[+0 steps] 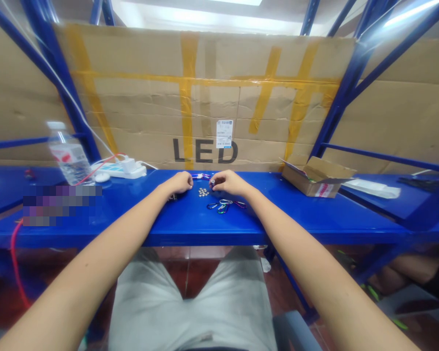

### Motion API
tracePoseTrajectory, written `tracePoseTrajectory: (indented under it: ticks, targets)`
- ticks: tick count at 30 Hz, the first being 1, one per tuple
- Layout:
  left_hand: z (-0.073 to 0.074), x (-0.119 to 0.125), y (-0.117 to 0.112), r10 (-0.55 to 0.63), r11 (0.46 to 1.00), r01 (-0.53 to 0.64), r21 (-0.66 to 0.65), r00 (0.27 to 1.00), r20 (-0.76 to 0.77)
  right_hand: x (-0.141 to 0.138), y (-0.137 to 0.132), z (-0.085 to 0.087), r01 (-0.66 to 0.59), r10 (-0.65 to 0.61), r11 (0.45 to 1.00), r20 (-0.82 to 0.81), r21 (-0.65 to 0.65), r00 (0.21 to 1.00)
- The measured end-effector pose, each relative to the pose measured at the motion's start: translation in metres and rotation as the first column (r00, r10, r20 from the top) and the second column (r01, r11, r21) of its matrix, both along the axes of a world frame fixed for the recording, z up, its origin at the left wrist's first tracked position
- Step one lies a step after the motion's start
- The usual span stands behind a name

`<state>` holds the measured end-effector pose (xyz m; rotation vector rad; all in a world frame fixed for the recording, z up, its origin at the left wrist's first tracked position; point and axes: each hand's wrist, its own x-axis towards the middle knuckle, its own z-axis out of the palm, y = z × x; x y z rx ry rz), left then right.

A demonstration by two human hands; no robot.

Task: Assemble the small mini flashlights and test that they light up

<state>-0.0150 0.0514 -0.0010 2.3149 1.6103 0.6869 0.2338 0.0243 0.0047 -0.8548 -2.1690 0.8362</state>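
Observation:
Both my arms reach forward onto a blue metal shelf [190, 224]. My left hand [180, 183] rests on the shelf with its fingers curled into a loose fist; what it holds, if anything, is hidden. My right hand [229, 183] pinches a small silvery ring [212, 183] between its fingertips. Between the hands lies a small heap of silvery key rings [203, 192]. Several coloured carabiners [225, 204] lie just in front of my right wrist. A purple carabiner [201, 176] lies behind the hands.
A water bottle [69, 155] stands at the left, beside a white power strip [122, 168] with red and white cables. An open cardboard box [316, 176] sits at the right. A taped cardboard sheet marked LED [205, 97] closes the back. Another person's legs [413, 270] show at lower right.

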Motion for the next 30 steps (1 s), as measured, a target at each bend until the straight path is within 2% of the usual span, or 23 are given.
tracePoseTrajectory:
  ticks: [4, 8, 14, 17, 19, 22, 25, 30]
  targets:
    - [0.008, 0.002, -0.008, -0.016, 0.998, 0.019, -0.061, 0.999, 0.045, 0.0, -0.002, 0.001, -0.008, 0.008, 1.0, 0.006, -0.013, 1.0]
    - [0.013, 0.003, -0.013, -0.028, 0.997, 0.028, -0.071, 1.0, -0.007, -0.001, -0.001, 0.0, -0.022, 0.022, 0.999, -0.005, -0.033, 1.0]
    - [0.011, 0.004, -0.016, -0.088, 0.996, 0.088, -0.012, 0.994, -0.058, 0.0, 0.001, -0.002, -0.019, 0.019, 1.0, 0.0, -0.024, 1.0]
    - [0.014, 0.014, -0.023, -0.14, 0.986, 0.13, 0.105, 0.986, 0.089, 0.0, 0.002, -0.003, -0.001, 0.001, 1.0, 0.009, -0.016, 1.0]
    - [0.018, 0.024, -0.029, -0.202, 0.966, 0.151, 0.212, 0.948, 0.247, 0.001, 0.002, -0.003, 0.01, -0.01, 1.0, 0.014, -0.01, 1.0]
    - [0.022, 0.037, -0.039, -0.283, 0.948, 0.198, 0.248, 0.88, 0.382, 0.001, 0.002, -0.003, 0.022, -0.022, 1.0, 0.028, 0.011, 0.999]
    - [0.02, 0.045, -0.042, -0.32, 0.939, 0.235, 0.25, 0.865, 0.387, 0.001, 0.002, -0.002, -0.001, 0.001, 1.0, 0.029, 0.021, 1.0]
    - [0.014, 0.046, -0.039, -0.342, 0.926, 0.259, 0.274, 0.883, 0.323, 0.001, -0.003, 0.001, 0.015, -0.015, 1.0, 0.023, 0.011, 1.0]
